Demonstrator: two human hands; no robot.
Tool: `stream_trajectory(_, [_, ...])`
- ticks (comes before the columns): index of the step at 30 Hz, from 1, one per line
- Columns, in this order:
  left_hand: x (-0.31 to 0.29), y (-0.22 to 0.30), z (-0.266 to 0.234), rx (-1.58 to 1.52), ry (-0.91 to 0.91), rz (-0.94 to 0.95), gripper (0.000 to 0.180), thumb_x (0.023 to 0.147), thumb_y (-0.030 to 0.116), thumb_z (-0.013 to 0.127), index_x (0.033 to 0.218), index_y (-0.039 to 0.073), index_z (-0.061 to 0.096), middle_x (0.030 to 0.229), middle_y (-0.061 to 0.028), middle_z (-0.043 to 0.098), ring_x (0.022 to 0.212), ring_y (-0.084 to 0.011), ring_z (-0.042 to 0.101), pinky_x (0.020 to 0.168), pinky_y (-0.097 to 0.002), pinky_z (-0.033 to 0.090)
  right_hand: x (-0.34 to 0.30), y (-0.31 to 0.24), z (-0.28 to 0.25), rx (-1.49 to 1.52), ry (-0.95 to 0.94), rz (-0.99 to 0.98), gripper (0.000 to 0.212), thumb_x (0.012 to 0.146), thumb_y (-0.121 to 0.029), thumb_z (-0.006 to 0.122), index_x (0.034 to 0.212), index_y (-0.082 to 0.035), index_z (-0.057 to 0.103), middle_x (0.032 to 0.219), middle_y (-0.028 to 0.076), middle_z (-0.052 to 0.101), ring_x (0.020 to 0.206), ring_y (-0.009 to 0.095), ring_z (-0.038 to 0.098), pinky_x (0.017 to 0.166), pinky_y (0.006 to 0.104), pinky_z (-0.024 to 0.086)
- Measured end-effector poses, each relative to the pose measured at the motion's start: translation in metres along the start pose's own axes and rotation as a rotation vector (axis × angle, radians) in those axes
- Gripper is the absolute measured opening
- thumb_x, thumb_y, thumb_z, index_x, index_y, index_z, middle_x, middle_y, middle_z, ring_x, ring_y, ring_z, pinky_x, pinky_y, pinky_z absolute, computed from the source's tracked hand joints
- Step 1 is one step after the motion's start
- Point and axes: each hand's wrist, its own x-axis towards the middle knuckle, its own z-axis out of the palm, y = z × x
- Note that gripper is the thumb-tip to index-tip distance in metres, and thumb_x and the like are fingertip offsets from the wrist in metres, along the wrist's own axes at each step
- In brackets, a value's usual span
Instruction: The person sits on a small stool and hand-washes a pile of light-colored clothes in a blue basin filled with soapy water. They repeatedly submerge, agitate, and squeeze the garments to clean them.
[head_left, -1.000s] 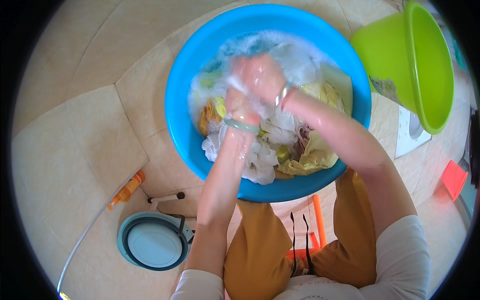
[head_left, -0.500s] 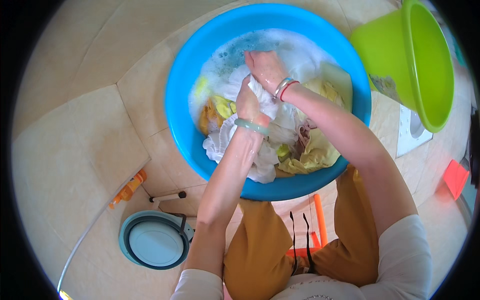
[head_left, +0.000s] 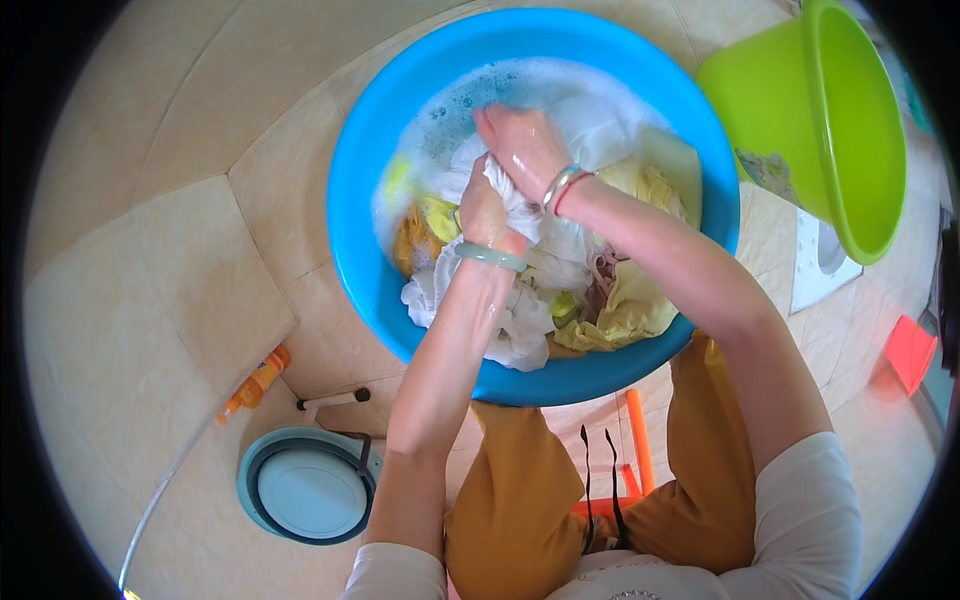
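Note:
A big blue basin (head_left: 362, 270) holds foamy water and a heap of wet laundry. My left hand (head_left: 484, 212), with a pale green bangle at its wrist, grips a white cloth (head_left: 516, 208) bunched between my two hands. Just beyond it, my right hand (head_left: 522, 142) is closed on the same white cloth, its knuckles up and its fingertips hidden. A washboard (head_left: 672, 165) leans inside the basin at the right. Below my hands lie a pale yellow garment (head_left: 640, 305) and more white cloth (head_left: 525, 330); a mustard and yellow piece (head_left: 418, 235) sits at the left.
A lime green bucket (head_left: 730, 90) lies tilted at the upper right, over a white floor fixture (head_left: 815, 285). At lower left are a grey-blue collapsible basin (head_left: 255, 490), an orange bottle (head_left: 258, 383) and a thin hose (head_left: 160, 510). Beneath me is an orange stool (head_left: 640, 440).
Both hands have shifted slightly left with the white cloth still between them. The right hand has turned a little. The rest of the laundry looks much the same.

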Motion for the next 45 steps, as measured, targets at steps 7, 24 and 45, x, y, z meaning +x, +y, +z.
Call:
stream_trajectory(7, [0.004,-0.002,-0.066,-0.158,-0.401,0.127,0.03,0.097,0.026,0.044,0.119,0.006,0.05,0.106,-0.0033,0.058,0.094,-0.0199,0.059,0.083,-0.0344,0.049,-0.042,-0.043,0.001,-0.006,0.021,-0.43,0.014,0.088,-0.015,0.057,0.079,-0.004,0.056,0.068,0.016,0.057,0.069,0.033,0.063,0.055,0.0382,0.051])
stream_trajectory(24, [0.03,0.048,-0.014,0.087,0.017,0.248,0.048,0.093,0.041,0.055,0.117,-0.001,0.053,0.113,-0.0099,0.06,0.1,-0.0218,0.059,0.086,-0.0349,0.049,0.02,0.049,-0.017,0.64,-0.095,0.231,0.032,0.092,-0.031,0.055,0.105,-0.003,0.065,0.101,0.01,0.066,0.094,0.017,0.059,0.084,0.0276,0.045])
stream_trajectory(45, [0.009,0.006,0.0,0.008,-0.078,0.138,0.026,0.098,0.032,0.044,0.11,0.01,0.053,0.103,-0.0024,0.059,0.098,-0.0158,0.057,0.084,-0.0312,0.048,0.014,-0.005,-0.004,-0.161,-0.085,-0.225,0.008,0.081,-0.016,0.058,0.079,-0.009,0.06,0.068,0.012,0.059,0.066,0.031,0.061,0.061,0.0408,0.052])
